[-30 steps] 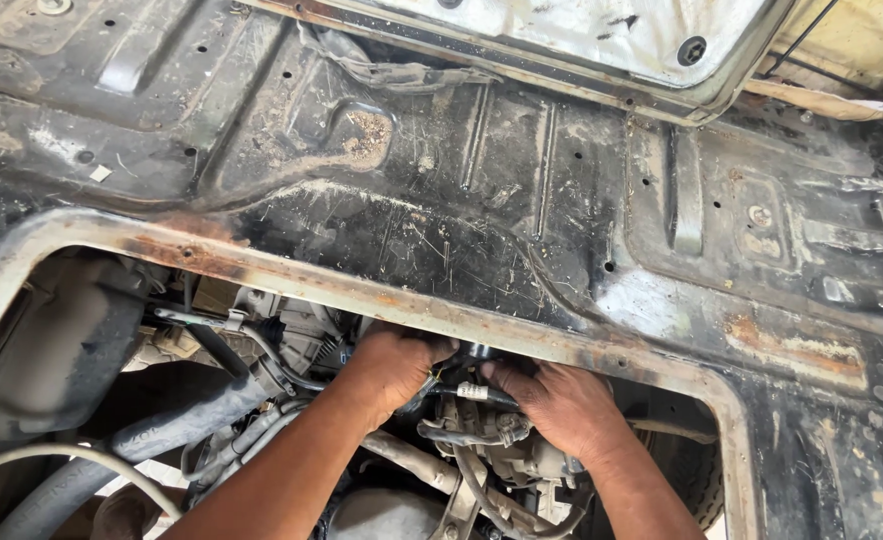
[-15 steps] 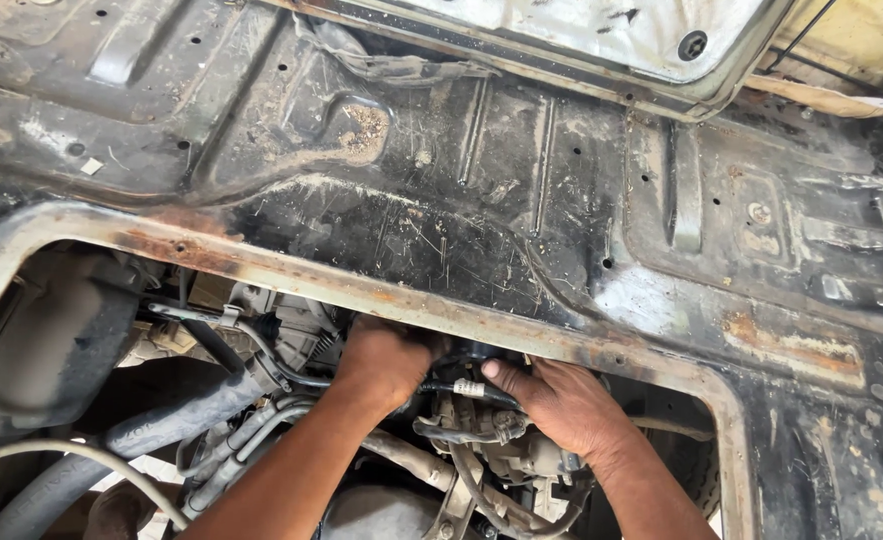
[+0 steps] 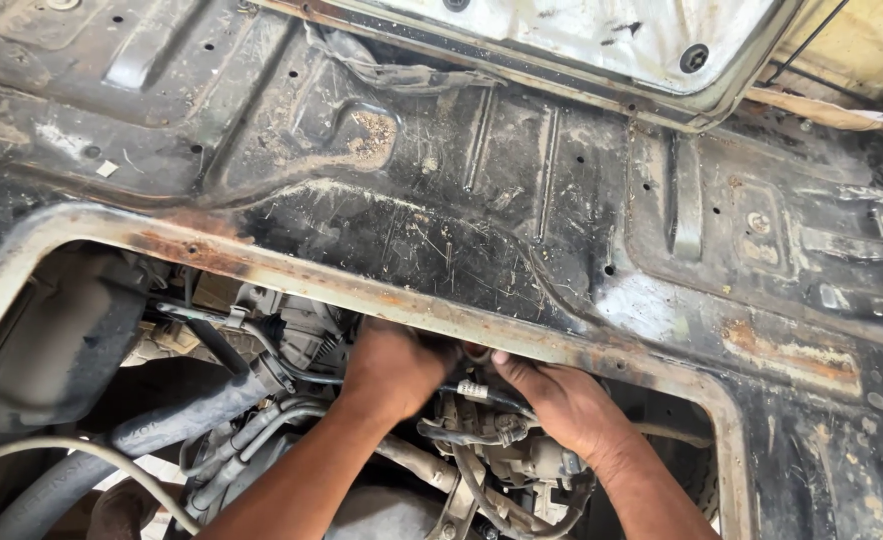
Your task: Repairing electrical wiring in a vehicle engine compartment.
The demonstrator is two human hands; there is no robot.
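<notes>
Down in the opening of the vehicle floor, both hands work among hoses and engine parts. The left hand (image 3: 394,368) is curled with its fingers tucked under the rusty floor edge (image 3: 382,297); what it grips, if anything, is hidden. The right hand (image 3: 562,405) lies flat, fingers stretched toward the left one, its tips by a thin black hose with a white tag (image 3: 474,389) that runs between the two hands. Left of them sits a thick grey hose (image 3: 162,425). Beyond the edge spreads the dirty black floor pan (image 3: 442,170).
</notes>
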